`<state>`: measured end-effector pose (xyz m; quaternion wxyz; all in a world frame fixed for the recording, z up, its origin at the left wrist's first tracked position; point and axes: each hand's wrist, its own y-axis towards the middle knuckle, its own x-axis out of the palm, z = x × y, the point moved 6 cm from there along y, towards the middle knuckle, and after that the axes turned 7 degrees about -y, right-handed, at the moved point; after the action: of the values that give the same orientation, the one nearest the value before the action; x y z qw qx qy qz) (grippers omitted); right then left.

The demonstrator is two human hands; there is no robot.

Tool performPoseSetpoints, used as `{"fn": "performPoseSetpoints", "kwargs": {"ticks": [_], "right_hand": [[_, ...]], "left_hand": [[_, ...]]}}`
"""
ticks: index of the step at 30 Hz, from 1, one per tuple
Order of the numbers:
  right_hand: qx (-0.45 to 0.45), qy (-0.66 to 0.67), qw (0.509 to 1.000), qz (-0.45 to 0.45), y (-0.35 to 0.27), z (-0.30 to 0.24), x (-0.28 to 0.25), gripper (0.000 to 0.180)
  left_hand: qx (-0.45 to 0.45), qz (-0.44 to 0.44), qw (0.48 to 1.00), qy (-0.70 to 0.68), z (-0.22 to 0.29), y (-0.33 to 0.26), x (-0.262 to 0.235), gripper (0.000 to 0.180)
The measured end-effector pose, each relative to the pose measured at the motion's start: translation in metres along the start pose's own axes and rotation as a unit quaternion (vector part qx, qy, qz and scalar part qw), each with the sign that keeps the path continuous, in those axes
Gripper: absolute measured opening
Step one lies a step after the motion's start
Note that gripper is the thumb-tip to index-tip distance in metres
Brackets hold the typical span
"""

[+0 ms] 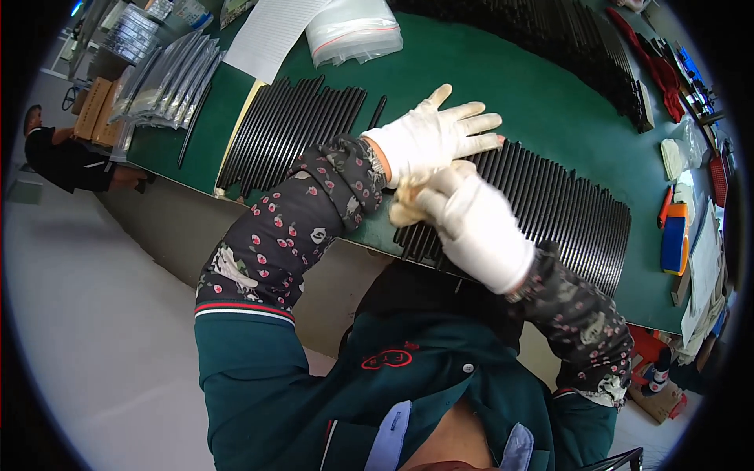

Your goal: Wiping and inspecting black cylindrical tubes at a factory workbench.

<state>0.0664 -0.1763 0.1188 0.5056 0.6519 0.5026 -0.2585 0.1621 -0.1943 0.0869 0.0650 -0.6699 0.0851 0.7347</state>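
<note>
My left hand (430,141), in a white glove, lies with its fingers spread at the upper left end of a wide row of thin black rods (561,208). A bare fingertip shows through the glove. Just below it, my right hand (483,228), also gloved, is curled close to the left wrist, above the near left end of that row. Its yellowed fingers are bent together and smeared by motion; what they hold, if anything, cannot be made out. Left of my hands lies a second row of black rods (290,125), with one loose rod (378,112) beside it.
The green table (503,67) carries bagged bundles (169,82), a white sheet (271,35) and clear plastic bags (353,31). A long pile of black rods (542,39) runs along the back. An orange-and-blue tool (674,239) lies right. Another person (67,157) is at far left.
</note>
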Motion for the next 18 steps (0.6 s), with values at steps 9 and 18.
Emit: {"fn": "performPoseSetpoints", "kwargs": {"ticks": [9,18], "right_hand": [[0.015,-0.061,0.998,0.027,0.007,-0.006,-0.026,0.019],[-0.028,0.095,0.995,0.03,-0.017,-0.009,-0.04,0.028]], "left_hand": [[-0.001,0.012,1.0,0.021,-0.002,-0.007,0.002,0.057],[-0.005,-0.03,0.997,0.065,0.0,-0.004,-0.003,0.062]]}}
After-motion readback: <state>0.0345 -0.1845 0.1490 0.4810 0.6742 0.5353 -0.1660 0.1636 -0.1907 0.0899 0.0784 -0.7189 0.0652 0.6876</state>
